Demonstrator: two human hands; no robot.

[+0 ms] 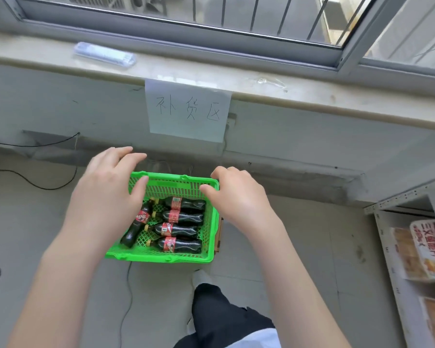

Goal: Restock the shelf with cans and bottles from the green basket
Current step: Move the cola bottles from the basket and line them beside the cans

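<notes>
A green plastic basket stands on the floor below the window sill. Several dark cola bottles with red labels lie on their sides in it; one bottle lies at an angle along the left side. My left hand hovers over the basket's left rim, fingers spread, holding nothing. Over the right rim, my right hand is held with its fingers curled loosely and its thumb pointing inward, also holding nothing. A grey metal shelf stands at the right edge.
A paper sign hangs from the sill above the basket. A clear plastic pack lies on the sill. Black cables run along the floor at the left. Packaged food sits on the shelf. My leg and shoe are below the basket.
</notes>
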